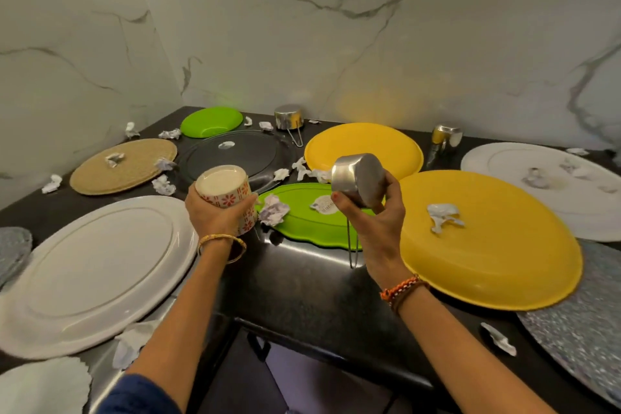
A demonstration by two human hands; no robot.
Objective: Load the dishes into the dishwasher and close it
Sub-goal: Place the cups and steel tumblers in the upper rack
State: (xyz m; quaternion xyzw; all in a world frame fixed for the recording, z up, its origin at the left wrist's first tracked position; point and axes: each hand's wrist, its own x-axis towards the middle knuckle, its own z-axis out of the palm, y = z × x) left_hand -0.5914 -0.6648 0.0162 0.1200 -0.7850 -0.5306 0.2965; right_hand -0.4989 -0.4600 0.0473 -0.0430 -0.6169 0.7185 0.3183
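My left hand (215, 217) grips a white cup with red flower prints (225, 190), held bottom-up above the black counter (302, 282). My right hand (376, 222) is closed on a small steel cup (359, 178), also tipped over, with its wire handle hanging down below the hand. On the counter lie a large white plate (97, 265), two yellow plates (487, 239) (363, 148), a green tray (312, 222), a green plate (211, 121), a dark glass plate (235, 158) and a white plate (551, 185) at the right. The dishwasher is out of view.
Another steel cup with a wire handle (289, 117) and a steel cup (445, 136) stand near the marble wall. A woven mat (124, 165), a silver mat (584, 323) and several crumpled paper scraps (274, 210) are spread over the counter. The counter's front edge runs below my wrists.
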